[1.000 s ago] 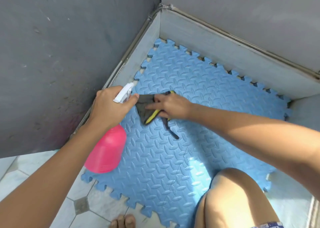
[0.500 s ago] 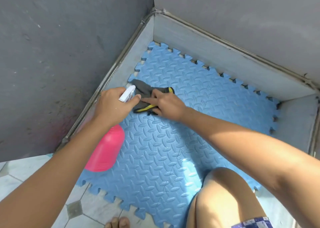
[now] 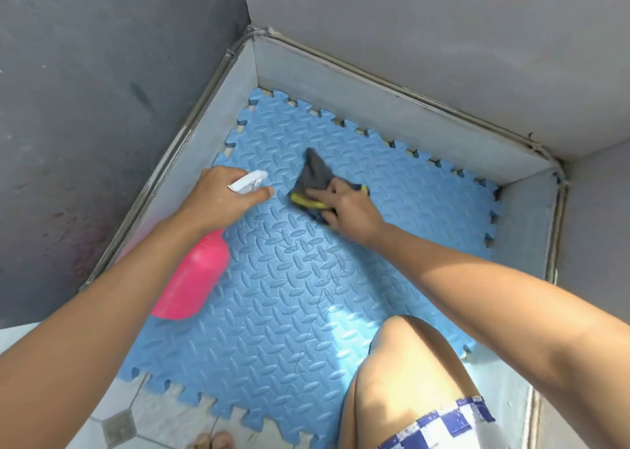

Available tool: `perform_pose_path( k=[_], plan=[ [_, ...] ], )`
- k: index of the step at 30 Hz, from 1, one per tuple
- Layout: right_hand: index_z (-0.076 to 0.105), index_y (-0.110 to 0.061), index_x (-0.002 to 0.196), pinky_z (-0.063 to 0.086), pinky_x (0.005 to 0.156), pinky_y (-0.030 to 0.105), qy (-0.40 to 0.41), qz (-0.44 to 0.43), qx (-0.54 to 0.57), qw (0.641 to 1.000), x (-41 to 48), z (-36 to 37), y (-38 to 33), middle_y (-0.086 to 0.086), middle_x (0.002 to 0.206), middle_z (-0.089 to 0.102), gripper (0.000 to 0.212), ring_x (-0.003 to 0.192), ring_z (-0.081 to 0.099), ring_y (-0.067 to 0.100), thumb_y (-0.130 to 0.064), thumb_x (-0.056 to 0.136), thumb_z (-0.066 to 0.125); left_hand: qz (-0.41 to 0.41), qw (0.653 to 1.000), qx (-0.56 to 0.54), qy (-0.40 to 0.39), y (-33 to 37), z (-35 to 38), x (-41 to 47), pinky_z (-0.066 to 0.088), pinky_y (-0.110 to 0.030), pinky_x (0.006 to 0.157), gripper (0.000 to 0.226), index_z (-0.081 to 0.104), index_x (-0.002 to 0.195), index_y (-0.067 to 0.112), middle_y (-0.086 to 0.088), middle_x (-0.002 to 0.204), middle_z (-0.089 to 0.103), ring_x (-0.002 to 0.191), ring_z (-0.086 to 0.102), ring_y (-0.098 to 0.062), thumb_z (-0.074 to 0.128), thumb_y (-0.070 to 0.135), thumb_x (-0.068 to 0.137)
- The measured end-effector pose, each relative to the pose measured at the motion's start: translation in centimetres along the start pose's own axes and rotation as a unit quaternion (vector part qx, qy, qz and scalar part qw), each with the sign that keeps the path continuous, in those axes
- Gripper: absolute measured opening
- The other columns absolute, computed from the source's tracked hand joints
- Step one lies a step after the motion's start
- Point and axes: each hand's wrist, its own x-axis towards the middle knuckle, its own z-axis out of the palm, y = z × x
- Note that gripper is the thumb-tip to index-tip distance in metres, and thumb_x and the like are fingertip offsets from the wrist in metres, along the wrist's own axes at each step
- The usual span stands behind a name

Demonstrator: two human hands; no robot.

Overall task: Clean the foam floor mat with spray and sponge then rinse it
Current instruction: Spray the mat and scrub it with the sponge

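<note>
A blue foam floor mat (image 3: 306, 295) with a raised tread pattern and jigsaw edges lies in a corner between grey walls. My left hand (image 3: 221, 203) grips the white trigger head of a pink spray bottle (image 3: 191, 281), held tilted just above the mat's left side. My right hand (image 3: 344, 206) presses a dark grey cloth with a yellow edge (image 3: 315, 179) flat against the mat near its far middle. The cloth looks blurred under my fingers. The two hands are a short gap apart.
Grey walls with a pale skirting (image 3: 392, 114) close the mat in at the back and left. A grey ledge (image 3: 525, 216) bounds it on the right. My bare knee (image 3: 405, 373) is over the near right of the mat. White floor tiles (image 3: 129, 421) and toes show at the bottom.
My right hand has slid the cloth to the right across the mat, away from the left hand. The bottle stays in my left hand. The camera view has shifted slightly.
</note>
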Motion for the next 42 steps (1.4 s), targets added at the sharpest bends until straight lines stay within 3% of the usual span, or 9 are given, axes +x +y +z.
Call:
perform_pose_path(
  k=[4,11,14,21,27,32,37,39,42],
  plan=[
    [0.059,-0.034,0.137,0.051,0.060,0.034,-0.089,-0.120,-0.035,0.988,-5.5,1.2,0.7,0.004,0.109,0.057,0.056,0.076,0.063,0.025,-0.023,0.084,0.071,-0.034,0.999,-0.012,-0.041,0.5,0.4,0.0,0.044,-0.027,0.056,0.045,0.068,0.060,0.010,-0.002,0.050,0.067,0.043,0.053,-0.011,0.074,0.048,0.084],
    [0.055,-0.027,0.140,0.049,0.092,0.046,0.128,0.291,-0.028,0.948,-3.9,-4.6,12.4,0.015,0.125,0.054,0.047,0.104,0.061,0.041,-0.018,0.095,0.055,0.003,0.993,-0.025,-0.118,1.7,0.7,-0.4,0.040,-0.029,0.061,0.039,0.065,0.062,0.014,-0.001,0.058,0.066,0.053,0.052,-0.011,0.081,0.045,0.080],
    [0.056,-0.019,0.139,0.047,0.096,0.047,0.134,0.325,-0.030,0.936,-2.4,-5.2,13.2,0.019,0.130,0.054,0.044,0.111,0.058,0.043,-0.018,0.095,0.055,-0.003,0.994,-0.017,-0.106,1.8,0.7,-0.7,0.042,-0.029,0.058,0.046,0.065,0.060,0.007,-0.010,0.053,0.066,0.047,0.054,-0.015,0.080,0.044,0.084],
    [0.055,-0.029,0.142,0.053,0.081,0.035,0.069,0.139,0.006,0.988,1.8,-0.7,-0.2,0.006,0.115,0.056,0.053,0.089,0.064,0.026,-0.027,0.090,0.067,0.020,0.999,-0.012,-0.030,1.5,-1.1,-1.0,0.045,-0.025,0.062,0.036,0.073,0.068,0.010,-0.007,0.071,0.075,0.062,0.062,-0.015,0.079,0.041,0.087],
    [0.062,-0.025,0.135,0.048,0.057,0.034,-0.140,-0.249,-0.033,0.958,-2.2,1.9,-6.2,0.010,0.106,0.058,0.049,0.068,0.062,0.028,-0.022,0.086,0.070,0.015,1.000,-0.022,-0.006,1.6,-1.4,-0.8,0.039,-0.013,0.058,0.037,0.073,0.070,0.007,-0.008,0.068,0.070,0.050,0.052,-0.002,0.078,0.038,0.088],
    [0.061,-0.028,0.135,0.050,0.080,0.033,0.020,0.066,-0.015,0.997,-3.4,-2.9,4.6,0.008,0.123,0.059,0.047,0.102,0.062,0.028,-0.018,0.090,0.067,0.018,1.000,-0.020,-0.013,1.6,-0.8,-0.9,0.043,-0.036,0.065,0.039,0.072,0.073,0.006,-0.021,0.076,0.070,0.058,0.052,-0.016,0.080,0.042,0.085],
    [0.056,-0.023,0.140,0.049,0.096,0.046,0.176,0.442,-0.005,0.879,-9.7,-6.3,16.8,0.021,0.129,0.055,0.046,0.112,0.058,0.043,-0.018,0.094,0.055,0.029,1.000,-0.004,-0.010,2.0,0.0,-0.9,0.038,-0.037,0.064,0.044,0.069,0.076,0.002,-0.027,0.078,0.065,0.063,0.048,-0.022,0.080,0.043,0.086],
    [0.056,-0.023,0.141,0.048,0.096,0.046,0.181,0.481,-0.001,0.858,-10.9,-6.1,16.6,0.022,0.127,0.054,0.046,0.110,0.059,0.044,-0.019,0.095,0.054,0.030,1.000,0.003,-0.003,2.2,0.5,-0.8,0.036,-0.037,0.062,0.046,0.065,0.075,-0.001,-0.030,0.076,0.061,0.062,0.045,-0.022,0.080,0.041,0.086],
    [0.054,-0.027,0.143,0.046,0.096,0.042,0.163,0.406,0.006,0.899,-9.7,-4.1,11.7,0.014,0.124,0.052,0.052,0.103,0.060,0.040,-0.017,0.092,0.058,0.018,1.000,0.008,0.005,2.3,1.0,-0.8,0.034,-0.035,0.058,0.053,0.061,0.075,-0.003,-0.030,0.073,0.056,0.060,0.040,-0.019,0.080,0.045,0.085]
  ],
)
